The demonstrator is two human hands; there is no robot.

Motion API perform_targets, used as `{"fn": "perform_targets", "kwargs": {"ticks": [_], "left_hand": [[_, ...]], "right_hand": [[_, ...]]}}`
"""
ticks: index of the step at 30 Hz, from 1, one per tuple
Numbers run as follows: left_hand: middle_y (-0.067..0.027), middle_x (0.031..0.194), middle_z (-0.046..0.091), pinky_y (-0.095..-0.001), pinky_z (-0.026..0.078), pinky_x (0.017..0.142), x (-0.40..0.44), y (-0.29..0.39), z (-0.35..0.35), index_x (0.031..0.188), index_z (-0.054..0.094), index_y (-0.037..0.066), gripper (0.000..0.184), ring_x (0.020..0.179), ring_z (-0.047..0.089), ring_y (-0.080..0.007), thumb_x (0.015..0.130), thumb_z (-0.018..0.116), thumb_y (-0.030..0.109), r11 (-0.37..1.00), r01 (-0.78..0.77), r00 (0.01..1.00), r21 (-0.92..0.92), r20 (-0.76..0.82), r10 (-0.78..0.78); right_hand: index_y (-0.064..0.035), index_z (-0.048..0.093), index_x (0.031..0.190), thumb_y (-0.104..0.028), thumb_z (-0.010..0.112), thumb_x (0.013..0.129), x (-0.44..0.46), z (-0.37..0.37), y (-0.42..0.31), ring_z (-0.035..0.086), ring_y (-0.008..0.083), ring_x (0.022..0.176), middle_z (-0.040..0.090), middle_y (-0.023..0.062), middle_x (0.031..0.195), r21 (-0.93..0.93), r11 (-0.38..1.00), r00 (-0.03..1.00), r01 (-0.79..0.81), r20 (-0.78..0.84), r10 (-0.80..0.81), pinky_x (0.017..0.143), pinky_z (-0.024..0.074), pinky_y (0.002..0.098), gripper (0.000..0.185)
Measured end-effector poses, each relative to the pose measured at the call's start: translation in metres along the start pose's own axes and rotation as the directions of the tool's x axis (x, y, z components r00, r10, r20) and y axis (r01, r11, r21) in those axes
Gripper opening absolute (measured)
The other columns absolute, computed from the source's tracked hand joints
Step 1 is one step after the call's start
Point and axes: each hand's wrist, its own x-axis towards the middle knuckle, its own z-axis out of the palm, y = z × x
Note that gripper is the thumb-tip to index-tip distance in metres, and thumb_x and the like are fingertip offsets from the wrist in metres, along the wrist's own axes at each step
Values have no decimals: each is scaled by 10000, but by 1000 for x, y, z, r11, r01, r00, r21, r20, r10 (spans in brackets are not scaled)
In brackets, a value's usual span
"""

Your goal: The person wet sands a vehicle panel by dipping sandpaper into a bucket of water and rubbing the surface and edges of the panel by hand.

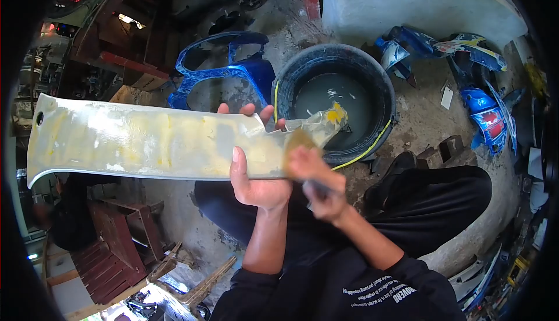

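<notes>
"Panel, from the left: how's it held?"

"Left hand clasps it, thumb on its face; right hand, blurred, seems closed on a tan pad against it. Its right end overhangs the bucket."

"And the step?"

"Rubbing, I judge; another stroke would call for firm support and even pressure."

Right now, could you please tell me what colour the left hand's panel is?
The panel is whitish with patchy yellow; the head view shows it.
</notes>
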Motion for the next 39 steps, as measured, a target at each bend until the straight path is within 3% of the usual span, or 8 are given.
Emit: {"fn": "perform_targets", "kwargs": {"ticks": [4,8,16,22,28,31,34,39], "left_hand": [[-173,1406,490,-566,414,1060,2,1,-2,1571,289,104,680,1292,507,-373,986,450,411,1000,11,1000,-23,1,-11],[-186,1405,486,-573,414,1061,2,1,-4,1576,281,101,682,1292,505,-377,987,447,402,1000,-21,1000,13,-6,21],[-165,1391,501,-557,420,1056,2,1,-2,1565,299,105,665,1286,506,-359,988,444,401,1000,6,1000,-11,21,-5],[-176,1391,502,-556,425,1047,1,0,-5,1563,306,99,665,1268,514,-358,986,448,397,999,-40,999,-2,-28,40],[-161,1376,517,-542,439,1022,3,1,-5,1551,324,104,658,1229,534,-341,978,456,398,1000,-15,1000,2,-7,15],[-168,1370,522,-546,449,1016,4,2,-7,1557,315,104,661,1211,547,-328,981,456,394,999,-39,996,25,-73,41],[-166,1362,533,-538,458,1005,2,0,-7,1557,320,105,661,1183,563,-316,981,458,398,999,-46,996,27,-76,48],[-155,1357,541,-521,464,991,3,0,-4,1538,353,103,649,1151,576,-306,973,460,404,1000,-22,1000,20,-17,23]], "right_hand": [[9,662,1313,-10,611,919,-6,11,0,549,344,1366,661,184,1348,-73,994,995,84,59,-80,1179,363,479,398],[36,647,1316,-9,598,936,-16,1,51,514,343,1397,630,214,1381,92,961,918,-262,-284,277,1187,357,441,386],[3,660,1319,29,591,892,-11,10,4,553,356,1361,652,214,1345,-102,988,993,115,11,-115,1193,345,487,433],[16,625,1357,46,558,941,-12,0,38,485,345,1417,609,204,1412,-13,975,957,-222,-193,215,1210,315,474,423],[5,647,1336,83,609,859,-16,11,16,509,351,1401,615,206,1404,-98,994,997,55,-48,-60,1205,324,489,484],[13,626,1348,41,539,954,-25,3,71,492,326,1413,595,206,1430,-11,969,941,-245,-244,235,1204,333,429,405],[14,617,1365,64,580,918,-16,-3,54,480,329,1422,594,202,1432,2,961,935,-277,-229,270,1214,310,428,451],[2,663,1316,82,631,857,-11,7,-3,490,363,1413,625,201,1394,-24,1000,1000,21,7,-21,1207,318,470,467]]}}
